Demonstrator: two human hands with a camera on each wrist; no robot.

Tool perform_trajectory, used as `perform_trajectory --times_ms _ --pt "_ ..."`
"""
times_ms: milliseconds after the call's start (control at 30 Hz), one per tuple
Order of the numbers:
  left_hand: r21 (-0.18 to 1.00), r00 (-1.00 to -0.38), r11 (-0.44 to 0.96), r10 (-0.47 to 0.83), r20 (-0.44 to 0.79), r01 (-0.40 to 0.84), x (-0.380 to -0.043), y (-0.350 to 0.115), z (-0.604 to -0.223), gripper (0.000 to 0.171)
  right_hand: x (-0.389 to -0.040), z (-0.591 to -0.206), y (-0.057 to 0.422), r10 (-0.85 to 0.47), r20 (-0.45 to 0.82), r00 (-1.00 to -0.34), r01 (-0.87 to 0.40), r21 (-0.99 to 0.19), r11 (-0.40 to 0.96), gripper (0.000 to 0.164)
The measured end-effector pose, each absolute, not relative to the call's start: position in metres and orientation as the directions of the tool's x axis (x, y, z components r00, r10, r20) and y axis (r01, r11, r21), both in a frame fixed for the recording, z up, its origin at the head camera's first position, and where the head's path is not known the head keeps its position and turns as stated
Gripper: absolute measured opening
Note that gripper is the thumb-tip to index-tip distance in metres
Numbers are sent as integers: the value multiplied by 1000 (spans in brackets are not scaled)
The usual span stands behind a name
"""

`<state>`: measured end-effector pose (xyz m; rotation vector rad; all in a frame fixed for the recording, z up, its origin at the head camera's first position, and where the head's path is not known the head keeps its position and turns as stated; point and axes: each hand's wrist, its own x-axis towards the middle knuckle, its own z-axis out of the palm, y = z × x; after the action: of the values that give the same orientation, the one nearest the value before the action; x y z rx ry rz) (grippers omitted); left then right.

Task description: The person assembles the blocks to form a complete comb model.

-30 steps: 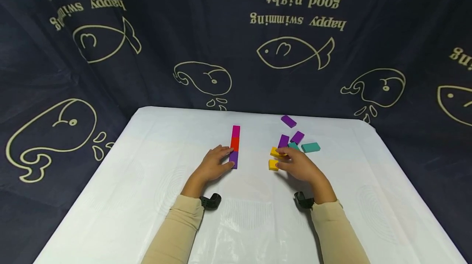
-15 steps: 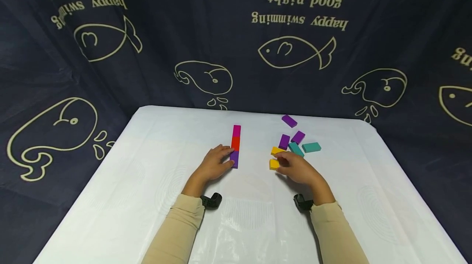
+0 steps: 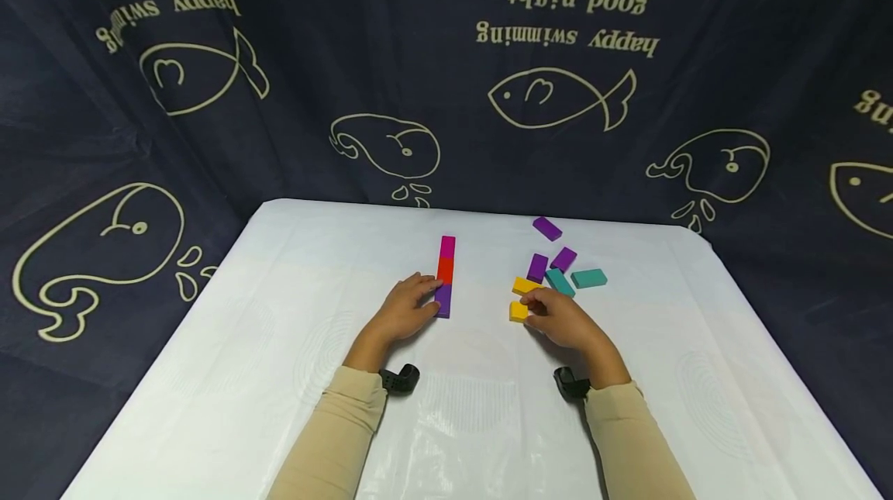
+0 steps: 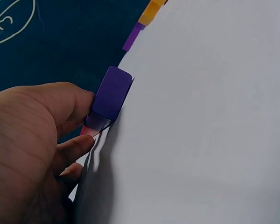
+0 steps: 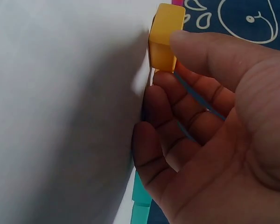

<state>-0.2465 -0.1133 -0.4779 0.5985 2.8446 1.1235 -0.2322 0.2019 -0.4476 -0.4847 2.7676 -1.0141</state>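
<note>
The right hand (image 3: pixel 565 319) pinches the nearer yellow block (image 3: pixel 518 312) by its right end; the left hand (image 3: pixel 405 312), thumb and fingers apart, touches a purple block's (image 3: pixel 443 301) left side, red block (image 3: pixel 445 270) and magenta block (image 3: pixel 448 246) lined up beyond

Block row (image 3: pixel 445 270) just below mid-frame on the tabletop (image 3: pixel 481 384)!
Loose blocks (image 3: pixel 560 283) scattered to its right, and there's the curtain (image 3: pixel 418 35) behind, across the frame's top.

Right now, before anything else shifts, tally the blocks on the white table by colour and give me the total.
Purple blocks: 4
Teal blocks: 2
Yellow blocks: 2
Red block: 1
Pink block: 1
Total in view: 10
</note>
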Motion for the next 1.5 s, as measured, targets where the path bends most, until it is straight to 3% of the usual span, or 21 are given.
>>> perform_trajectory --times_ms 633,933,1167,1500 --pt "668 -926 659 354 130 346 -246 -113 -479 45 -226 -442 196 -383 45 -923 -308 -684 662 21" --pt "690 -938 652 325 121 315 -245 -113 -476 42 -226 -436 169 -428 77 -901 -348 -717 604 21" --pt "698 -947 654 300 112 290 -246 -113 -476 41 -225 -435 144 -411 28 -911 -301 -727 618 21" --pt "703 -932 623 319 170 342 -245 -113 -474 38 -220 -437 114 -471 49 -881 -357 -723 592 20"
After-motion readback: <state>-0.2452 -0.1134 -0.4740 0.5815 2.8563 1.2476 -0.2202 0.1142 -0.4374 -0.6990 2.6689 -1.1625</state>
